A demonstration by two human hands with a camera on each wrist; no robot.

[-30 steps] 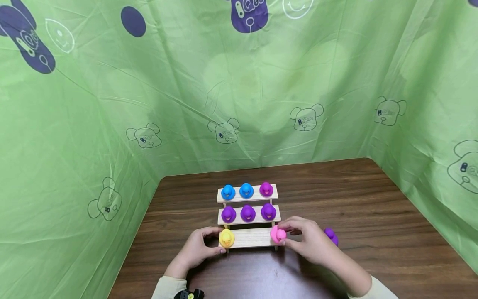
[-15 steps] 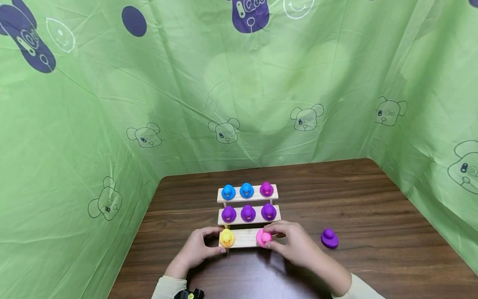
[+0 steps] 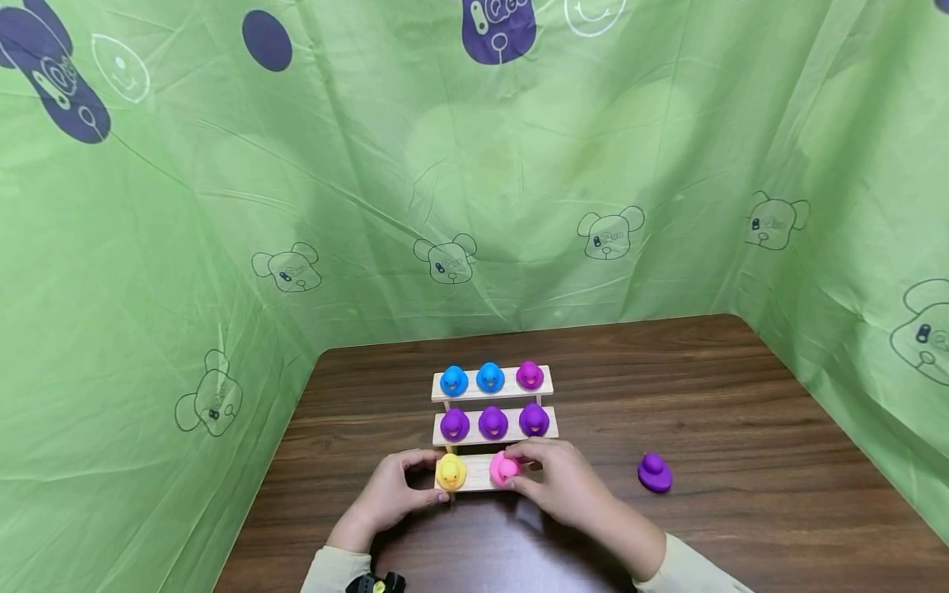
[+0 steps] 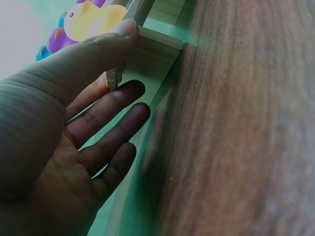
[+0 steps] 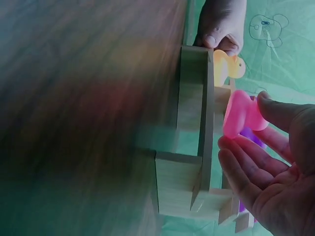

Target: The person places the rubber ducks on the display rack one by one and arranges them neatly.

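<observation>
A three-step wooden display stand (image 3: 474, 474) holds toy ducks in rows. At the left end of its lowest step sits a yellow rubber duck (image 3: 451, 473). My left hand (image 3: 391, 494) grips that end of the step, with the thumb (image 4: 110, 42) on its front edge and the other fingers reaching behind. Between thumb and fingers, my right hand (image 3: 563, 484) pinches a pink rubber duck (image 3: 503, 469) over the middle of the same step. In the right wrist view, a small gap shows between the pink duck (image 5: 241, 115) and the board.
Purple ducks (image 3: 493, 422) fill the middle step. On the top step are two blue ducks (image 3: 489, 378) and a magenta-purple one (image 3: 530, 375). A loose purple duck (image 3: 655, 473) lies on the brown wooden table (image 3: 712, 395) to the right. Green printed cloth (image 3: 519, 181) surrounds the table.
My right hand has carried the pink duck leftward from the right end of the lowest step to its middle. The loose purple duck came into full view. My left hand stays put.
</observation>
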